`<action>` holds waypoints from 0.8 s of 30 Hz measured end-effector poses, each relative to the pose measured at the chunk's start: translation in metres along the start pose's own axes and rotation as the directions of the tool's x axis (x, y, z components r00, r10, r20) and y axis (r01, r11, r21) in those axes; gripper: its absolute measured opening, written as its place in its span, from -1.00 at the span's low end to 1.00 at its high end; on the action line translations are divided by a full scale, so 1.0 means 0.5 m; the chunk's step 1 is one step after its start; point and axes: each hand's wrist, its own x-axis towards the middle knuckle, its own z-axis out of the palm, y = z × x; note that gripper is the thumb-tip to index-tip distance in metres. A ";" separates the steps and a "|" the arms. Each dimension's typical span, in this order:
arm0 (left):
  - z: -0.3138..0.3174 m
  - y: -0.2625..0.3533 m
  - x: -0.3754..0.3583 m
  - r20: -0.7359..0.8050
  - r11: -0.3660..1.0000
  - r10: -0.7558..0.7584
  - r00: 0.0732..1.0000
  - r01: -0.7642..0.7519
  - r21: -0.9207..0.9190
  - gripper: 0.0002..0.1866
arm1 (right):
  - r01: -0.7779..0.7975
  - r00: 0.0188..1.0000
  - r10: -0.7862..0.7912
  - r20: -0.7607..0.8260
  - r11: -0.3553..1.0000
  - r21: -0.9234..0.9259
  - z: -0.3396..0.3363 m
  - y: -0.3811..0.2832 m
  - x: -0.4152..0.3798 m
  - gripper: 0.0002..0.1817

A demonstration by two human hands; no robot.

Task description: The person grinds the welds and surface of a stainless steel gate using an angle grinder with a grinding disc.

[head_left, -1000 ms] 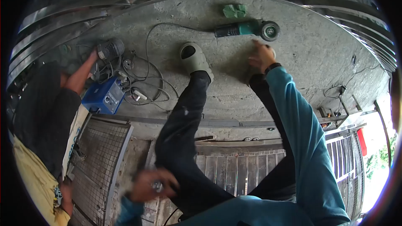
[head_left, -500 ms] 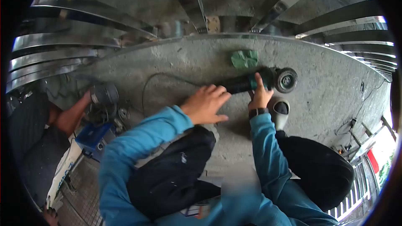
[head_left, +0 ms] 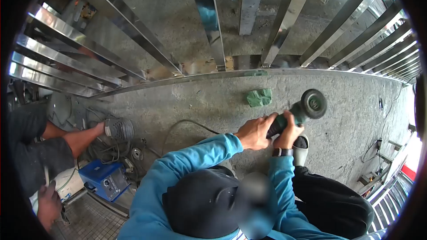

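Observation:
An angle grinder with a dark green and black body is held above the concrete floor, its round wheel tilted up toward the right. My left hand is wrapped around the rear of its body. Closer to the head, my right hand grips the same tool, and a watch shows on that wrist. A black cord curves away to the left across the floor. Just beyond my hands lies a green block.
A metal railing with shiny bars runs along the far side. At the left, another person's leg and hand show beside a blue machine with a dial. Cables and wooden pieces lie at the right.
My left hand has moved from hovering open to gripping the grinder's rear. The grinder has turned, its wheel end now pointing up and right. The view has shifted, showing more railing.

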 end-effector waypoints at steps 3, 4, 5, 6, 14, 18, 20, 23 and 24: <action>-0.055 0.078 -0.009 -0.075 0.962 0.194 0.978 -0.205 -0.182 -0.26 | 0.043 0.968 -0.077 0.238 0.988 0.147 -0.016 -0.087 0.024 -0.59; -0.079 0.105 -0.017 -0.127 0.934 0.271 0.954 -0.292 -0.206 -0.26 | 0.028 0.941 -0.078 0.329 0.988 0.154 -0.013 -0.117 0.027 -0.58; -0.101 0.133 -0.022 -0.144 0.900 0.353 0.925 -0.377 -0.216 -0.26 | 0.005 0.904 -0.098 0.416 0.975 0.221 -0.004 -0.155 0.006 -0.56; -0.131 0.158 -0.025 -0.166 0.867 0.430 0.887 -0.457 -0.198 -0.25 | -0.036 0.849 -0.129 0.513 0.953 0.300 0.020 -0.195 -0.028 -0.53; -0.346 0.405 -0.191 0.052 0.831 0.418 0.907 -0.405 0.381 0.09 | -0.429 0.520 -0.313 0.795 0.709 0.560 0.106 -0.362 -0.109 -0.52; -0.353 0.456 -0.266 0.081 0.687 0.314 0.946 -0.285 0.668 0.27 | -0.552 0.332 -0.502 0.799 0.583 0.596 0.126 -0.386 -0.105 -0.52; -0.322 0.424 -0.268 0.052 0.556 0.430 0.901 -0.310 0.771 0.30 | -0.438 0.421 -0.511 0.749 0.608 0.662 0.109 -0.386 -0.090 -0.35; -0.299 0.386 -0.252 0.078 0.389 0.556 0.827 -0.342 0.855 0.14 | -0.545 0.377 -0.528 0.761 0.538 0.643 0.086 -0.389 -0.065 -0.25; -0.291 0.373 -0.247 0.048 0.397 0.602 0.797 -0.351 0.848 0.06 | -0.582 0.361 -0.528 0.769 0.517 0.628 0.082 -0.387 -0.055 -0.17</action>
